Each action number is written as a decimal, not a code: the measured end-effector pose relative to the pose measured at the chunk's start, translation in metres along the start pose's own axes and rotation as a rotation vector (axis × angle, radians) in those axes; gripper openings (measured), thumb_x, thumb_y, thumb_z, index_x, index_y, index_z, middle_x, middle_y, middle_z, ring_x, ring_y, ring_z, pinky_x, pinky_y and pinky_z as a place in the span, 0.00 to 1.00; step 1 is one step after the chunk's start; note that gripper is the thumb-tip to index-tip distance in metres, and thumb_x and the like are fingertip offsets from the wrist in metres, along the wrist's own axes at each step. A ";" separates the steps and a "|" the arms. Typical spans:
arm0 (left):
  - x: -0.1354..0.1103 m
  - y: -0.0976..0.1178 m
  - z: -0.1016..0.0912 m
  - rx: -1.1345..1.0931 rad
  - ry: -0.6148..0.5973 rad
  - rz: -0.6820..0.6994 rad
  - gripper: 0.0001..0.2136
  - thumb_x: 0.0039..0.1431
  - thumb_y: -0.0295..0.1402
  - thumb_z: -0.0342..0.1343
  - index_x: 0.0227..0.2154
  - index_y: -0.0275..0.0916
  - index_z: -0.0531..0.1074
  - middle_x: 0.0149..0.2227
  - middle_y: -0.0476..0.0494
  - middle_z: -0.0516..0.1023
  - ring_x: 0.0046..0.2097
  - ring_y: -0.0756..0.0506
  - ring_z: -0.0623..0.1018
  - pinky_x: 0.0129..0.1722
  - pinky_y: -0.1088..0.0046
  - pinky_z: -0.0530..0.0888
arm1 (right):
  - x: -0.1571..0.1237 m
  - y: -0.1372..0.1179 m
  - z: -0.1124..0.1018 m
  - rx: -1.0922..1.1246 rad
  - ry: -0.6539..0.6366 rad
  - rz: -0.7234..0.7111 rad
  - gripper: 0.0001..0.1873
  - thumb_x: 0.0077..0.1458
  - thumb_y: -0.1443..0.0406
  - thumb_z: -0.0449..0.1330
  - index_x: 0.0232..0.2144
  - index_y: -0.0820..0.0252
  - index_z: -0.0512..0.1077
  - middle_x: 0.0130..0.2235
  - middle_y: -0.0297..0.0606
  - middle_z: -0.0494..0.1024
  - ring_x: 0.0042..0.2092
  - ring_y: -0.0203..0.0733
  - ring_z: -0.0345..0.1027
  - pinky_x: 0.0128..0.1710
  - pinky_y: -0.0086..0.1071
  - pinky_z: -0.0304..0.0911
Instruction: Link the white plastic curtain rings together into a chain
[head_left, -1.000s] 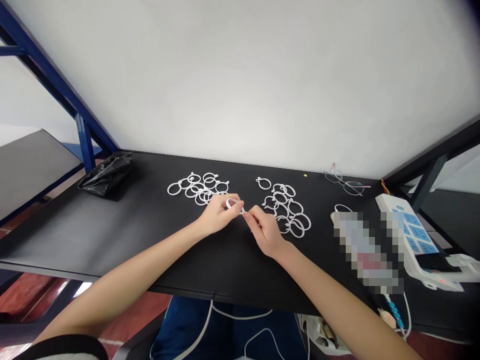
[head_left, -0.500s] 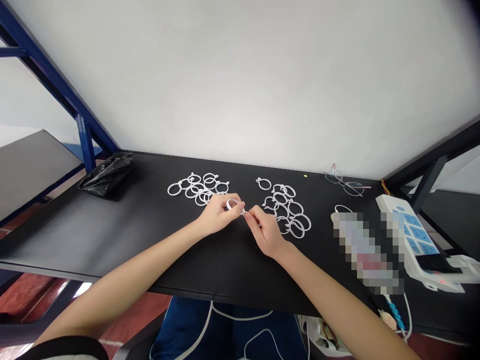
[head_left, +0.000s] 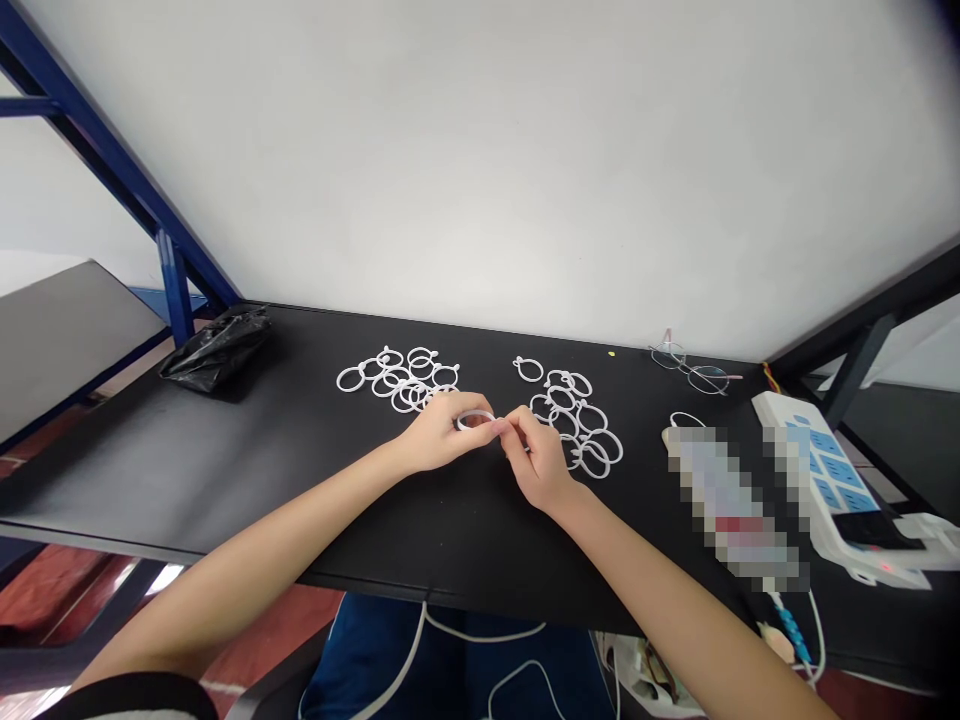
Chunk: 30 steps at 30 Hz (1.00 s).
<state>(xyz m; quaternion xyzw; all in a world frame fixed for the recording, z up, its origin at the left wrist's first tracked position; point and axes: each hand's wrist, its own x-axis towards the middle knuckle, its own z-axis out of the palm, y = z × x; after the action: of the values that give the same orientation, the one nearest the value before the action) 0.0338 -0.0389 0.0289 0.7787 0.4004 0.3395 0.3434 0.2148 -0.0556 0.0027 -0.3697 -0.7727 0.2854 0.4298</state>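
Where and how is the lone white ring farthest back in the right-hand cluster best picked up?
I'd pinch the left rim of the lone white ring, coming from above and left, one fingertip inside the loop. It appears to lie flat with black desk showing through, and the cluster's other rings lie to its right and nearer. The small knob gives less to hold.

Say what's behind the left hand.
Beyond the left hand, white rings lie overlapping on the black table. Whatever the hand itself covers, perhaps more rings, can't be seen.
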 end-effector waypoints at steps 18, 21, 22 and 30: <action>0.003 -0.013 -0.005 0.350 0.161 0.099 0.13 0.70 0.35 0.40 0.34 0.38 0.66 0.34 0.44 0.70 0.36 0.46 0.69 0.38 0.69 0.67 | 0.004 -0.005 0.000 -0.058 0.293 0.047 0.08 0.64 0.62 0.51 0.32 0.56 0.65 0.27 0.34 0.73 0.28 0.38 0.71 0.32 0.33 0.67; 0.004 -0.021 -0.002 0.586 0.139 0.112 0.12 0.70 0.32 0.40 0.35 0.38 0.67 0.37 0.41 0.71 0.40 0.43 0.70 0.43 0.64 0.66 | 0.007 -0.001 -0.001 -0.149 0.323 0.082 0.05 0.63 0.63 0.53 0.36 0.56 0.67 0.33 0.38 0.76 0.37 0.43 0.73 0.39 0.38 0.69; 0.004 -0.023 0.001 0.633 0.123 0.105 0.12 0.70 0.32 0.40 0.35 0.37 0.68 0.38 0.41 0.72 0.41 0.42 0.70 0.43 0.63 0.66 | 0.008 0.000 -0.001 -0.198 0.311 0.082 0.04 0.62 0.63 0.53 0.37 0.57 0.67 0.36 0.40 0.76 0.40 0.45 0.72 0.43 0.40 0.68; 0.002 -0.035 0.009 0.683 0.072 0.090 0.10 0.68 0.30 0.42 0.37 0.37 0.69 0.41 0.41 0.71 0.44 0.41 0.70 0.47 0.58 0.68 | 0.008 0.012 0.003 -0.489 0.132 0.039 0.06 0.59 0.66 0.56 0.38 0.58 0.73 0.48 0.46 0.76 0.51 0.53 0.68 0.54 0.51 0.60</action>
<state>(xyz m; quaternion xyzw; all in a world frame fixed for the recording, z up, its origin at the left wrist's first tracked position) 0.0289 -0.0238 -0.0037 0.8530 0.4682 0.2281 0.0334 0.2134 -0.0428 -0.0035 -0.4955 -0.7818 0.0735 0.3714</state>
